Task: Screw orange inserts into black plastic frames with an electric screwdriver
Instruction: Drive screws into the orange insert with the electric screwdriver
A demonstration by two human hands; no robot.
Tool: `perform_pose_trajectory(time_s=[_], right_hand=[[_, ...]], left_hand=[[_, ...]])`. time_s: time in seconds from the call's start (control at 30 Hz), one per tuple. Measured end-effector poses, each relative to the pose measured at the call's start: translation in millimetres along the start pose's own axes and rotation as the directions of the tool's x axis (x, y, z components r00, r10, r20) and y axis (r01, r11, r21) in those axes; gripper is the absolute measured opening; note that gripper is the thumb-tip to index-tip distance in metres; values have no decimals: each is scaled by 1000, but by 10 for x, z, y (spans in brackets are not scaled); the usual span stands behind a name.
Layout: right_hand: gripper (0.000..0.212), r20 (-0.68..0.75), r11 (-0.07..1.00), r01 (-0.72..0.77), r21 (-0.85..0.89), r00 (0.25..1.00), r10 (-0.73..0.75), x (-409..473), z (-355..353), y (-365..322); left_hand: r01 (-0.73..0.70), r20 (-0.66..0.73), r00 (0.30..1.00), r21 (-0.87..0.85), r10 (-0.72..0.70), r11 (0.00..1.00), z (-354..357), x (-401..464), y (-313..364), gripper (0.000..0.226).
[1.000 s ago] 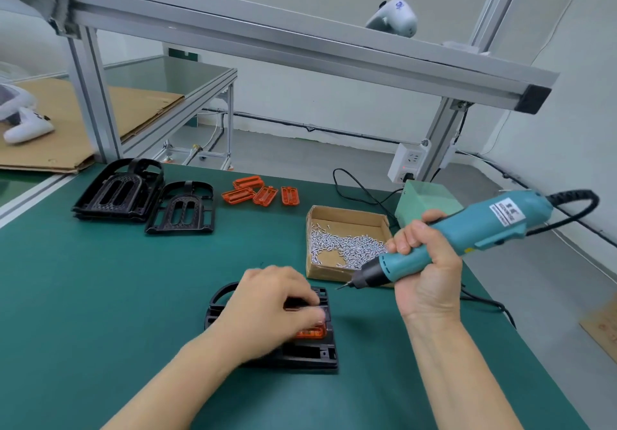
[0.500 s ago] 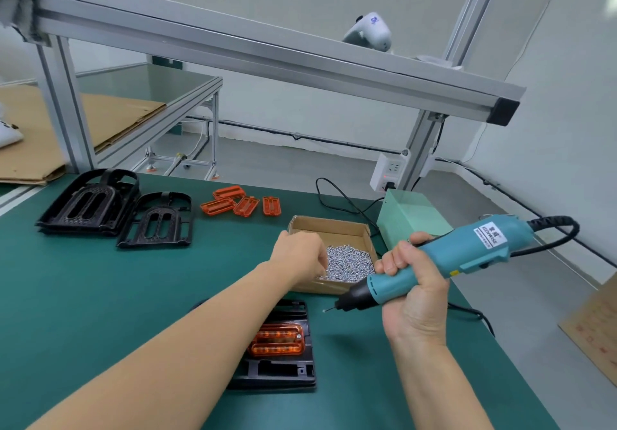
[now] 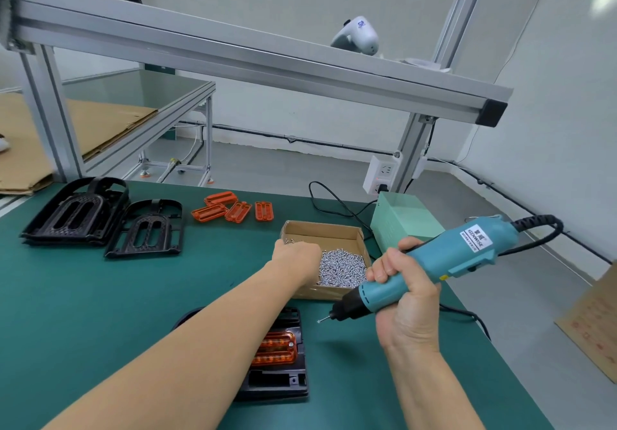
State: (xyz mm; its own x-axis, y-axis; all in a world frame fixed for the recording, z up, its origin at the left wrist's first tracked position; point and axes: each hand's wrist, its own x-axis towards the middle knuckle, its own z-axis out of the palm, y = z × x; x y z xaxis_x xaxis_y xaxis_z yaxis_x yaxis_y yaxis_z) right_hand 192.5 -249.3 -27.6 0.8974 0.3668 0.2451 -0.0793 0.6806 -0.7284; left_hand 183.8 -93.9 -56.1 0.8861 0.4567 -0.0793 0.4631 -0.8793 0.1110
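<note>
A black plastic frame [image 3: 280, 379] lies near me on the green mat, partly under my left forearm, with an orange insert [image 3: 277, 348] seated in it. My left hand [image 3: 295, 257] reaches into the cardboard box [image 3: 334, 229] of small silver screws [image 3: 340, 266]; its fingers are hidden behind the back of the hand. My right hand [image 3: 405, 299] grips the teal electric screwdriver [image 3: 460, 249], held in the air to the right of the frame with its bit pointing down-left.
Several loose orange inserts [image 3: 233, 209] lie at the back of the mat. Black frames [image 3: 76, 212] [image 3: 150, 226] sit at the far left. A pale green power box [image 3: 404, 219] and a socket strip [image 3: 382, 172] stand behind the screw box. An aluminium beam [image 3: 233, 59] crosses overhead.
My left hand left the frame and orange insert and moved up-right into the screw box. The right hand kept the screwdriver hovering in about the same place.
</note>
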Motion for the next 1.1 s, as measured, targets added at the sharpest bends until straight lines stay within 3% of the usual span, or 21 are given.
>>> perform_pose_trajectory(time_s=[0.27, 0.4, 0.47, 0.57, 0.73, 0.87, 1.0, 1.1], right_hand=[[22, 13, 1000, -4, 2, 1000, 4, -29, 11, -32], [20, 2, 1000, -10, 10, 1000, 10, -35, 16, -55], [21, -5, 1000, -10, 12, 1000, 10, -32, 19, -72], [21, -8, 1000, -10, 15, 1000, 10, -28, 22, -98], [20, -8, 1000, -3, 19, 1000, 3, -45, 67, -118], [20, 20, 998, -5, 61, 1000, 4, -75, 149, -143], [21, 48, 994, -3, 113, 999, -3, -114, 268, -192], [19, 74, 985, -20, 169, 997, 8, -152, 370, -225]], left_hand=[[-44, 51, 998, 71, 41, 996, 16, -33, -13, 9], [-73, -33, 997, 83, 75, 994, 23, -64, -17, 11], [-78, -135, 988, -30, 73, 996, 16, -102, -18, 11], [-83, -216, 976, -390, -4, 917, -41, -200, -54, 14], [-104, -246, 960, -750, -130, 653, -93, -448, -212, 15], [-116, -173, 962, -959, -210, 260, -92, -699, -350, 18], [-76, -49, 974, -991, -223, -114, -89, -1032, -425, 12], [-35, 39, 983, -917, -178, -396, -38, -1300, -430, 12]])
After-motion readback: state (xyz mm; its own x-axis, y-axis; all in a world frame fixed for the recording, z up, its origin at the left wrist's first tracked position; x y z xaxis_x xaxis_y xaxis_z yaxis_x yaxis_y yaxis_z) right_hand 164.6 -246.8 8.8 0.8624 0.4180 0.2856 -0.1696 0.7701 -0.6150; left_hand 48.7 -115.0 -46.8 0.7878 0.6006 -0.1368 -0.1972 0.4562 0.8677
